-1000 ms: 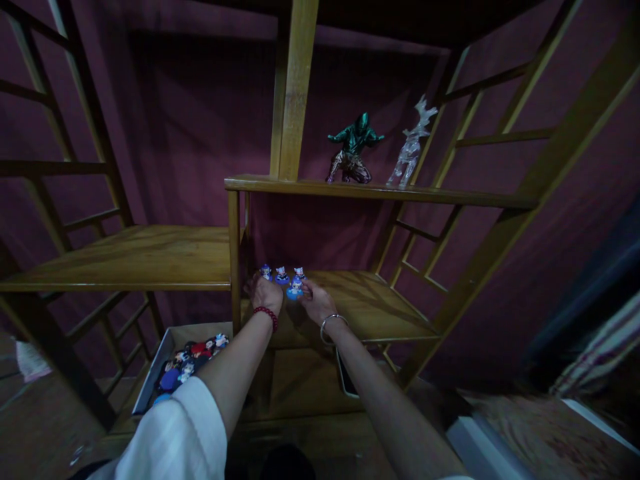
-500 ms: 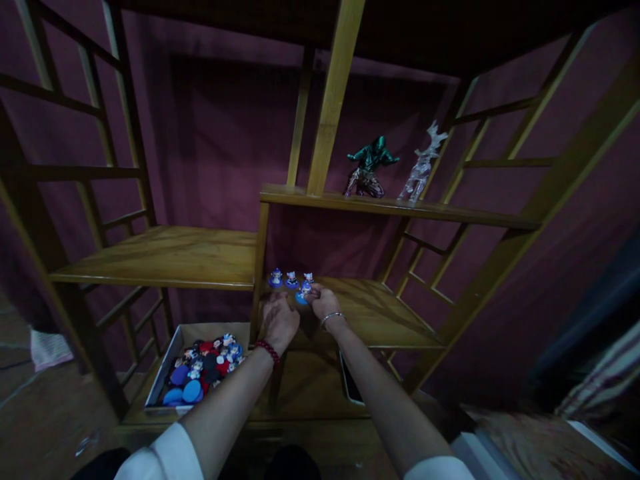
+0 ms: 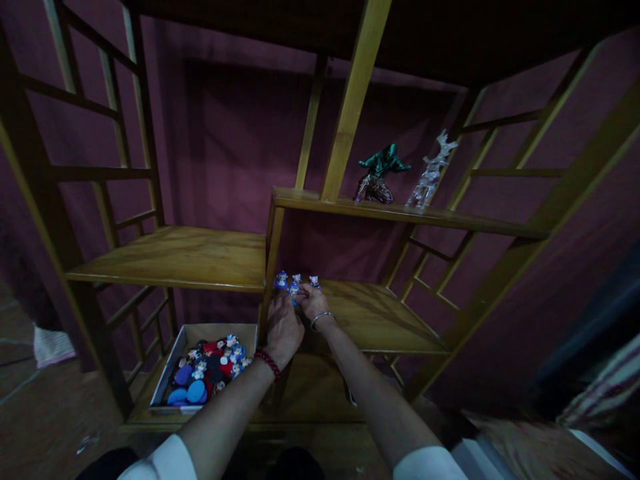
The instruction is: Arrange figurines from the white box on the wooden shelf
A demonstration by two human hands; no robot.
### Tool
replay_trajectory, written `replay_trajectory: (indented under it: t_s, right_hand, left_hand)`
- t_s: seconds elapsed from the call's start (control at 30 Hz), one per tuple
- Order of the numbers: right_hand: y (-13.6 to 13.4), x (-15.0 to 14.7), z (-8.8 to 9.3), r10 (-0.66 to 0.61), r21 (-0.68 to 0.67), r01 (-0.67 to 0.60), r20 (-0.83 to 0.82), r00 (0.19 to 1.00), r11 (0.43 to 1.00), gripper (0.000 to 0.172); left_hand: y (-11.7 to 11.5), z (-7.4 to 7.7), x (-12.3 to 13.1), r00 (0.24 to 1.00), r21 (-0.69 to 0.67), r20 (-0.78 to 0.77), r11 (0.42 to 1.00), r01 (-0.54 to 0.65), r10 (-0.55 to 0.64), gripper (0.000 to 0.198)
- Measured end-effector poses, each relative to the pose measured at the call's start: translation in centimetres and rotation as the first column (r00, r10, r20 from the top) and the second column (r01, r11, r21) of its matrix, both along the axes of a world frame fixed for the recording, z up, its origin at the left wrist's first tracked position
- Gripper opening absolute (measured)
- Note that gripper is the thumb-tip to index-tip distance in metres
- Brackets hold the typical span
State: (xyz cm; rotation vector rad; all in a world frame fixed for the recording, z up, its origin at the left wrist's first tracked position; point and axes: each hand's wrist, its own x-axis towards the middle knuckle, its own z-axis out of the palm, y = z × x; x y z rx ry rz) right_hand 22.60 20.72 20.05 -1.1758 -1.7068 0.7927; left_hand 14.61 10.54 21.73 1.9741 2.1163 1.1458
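Between the fingertips of my right hand (image 3: 314,305) is a small toy figurine (image 3: 293,289) on a blue base, upright over the lower shelf (image 3: 370,313). My left hand (image 3: 284,328), with a red bead bracelet, is close beside it on the left. Its fingers are curled in and their tips are partly hidden, so I cannot make out whether they grip anything. Behind the held figurine stand a purple figurine (image 3: 281,280) and two pale, cat-eared ones, a middle figurine (image 3: 297,278) and a right figurine (image 3: 314,281), in a row.
At lower left, an open box (image 3: 166,370) holds several figurines and round blue and dark pieces. A green hooded figure (image 3: 383,172) and a clear deer-like ornament (image 3: 431,175) stand on the upper right shelf. A wooden post (image 3: 271,267) rises left of my hands.
My right hand has moved the figurine slightly left, in front of the back row. My left hand has come closer to it. The whole view has shifted a little.
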Motion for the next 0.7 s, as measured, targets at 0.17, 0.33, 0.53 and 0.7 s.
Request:
replay_trajectory:
  t_s: [0.17, 0.33, 0.53, 0.7]
  right_hand:
    - [0.2, -1.4, 0.0, -0.048, 0.024, 0.046, 0.102, 0.994, 0.999, 0.027]
    - [1.0, -2.0, -0.5, -0.061, 0.030, 0.057, 0.181, 0.982, 0.998, 0.028]
    - [1.2, -2.2, -0.4, -0.022, -0.004, 0.023, 0.131, 0.991, 1.000, 0.029]
    - [0.7, -2.2, -0.2, -0.025, 0.027, 0.021, 0.133, 0.991, 0.999, 0.030]
  left_hand:
    - [-0.2, 0.1, -0.2, 0.998, -0.040, 0.051, 0.998, 0.037, -0.035, 0.043]
    - [0.1, -0.1, -0.3, 0.994, -0.028, 0.096, 0.998, 0.056, -0.053, 0.045]
    - [0.3, -0.2, -0.3, 0.996, -0.053, 0.081, 0.998, 0.045, -0.041, 0.048]
    - [0.2, 0.0, -0.3, 0.996, -0.068, 0.085, 0.997, 0.034, -0.028, 0.047]
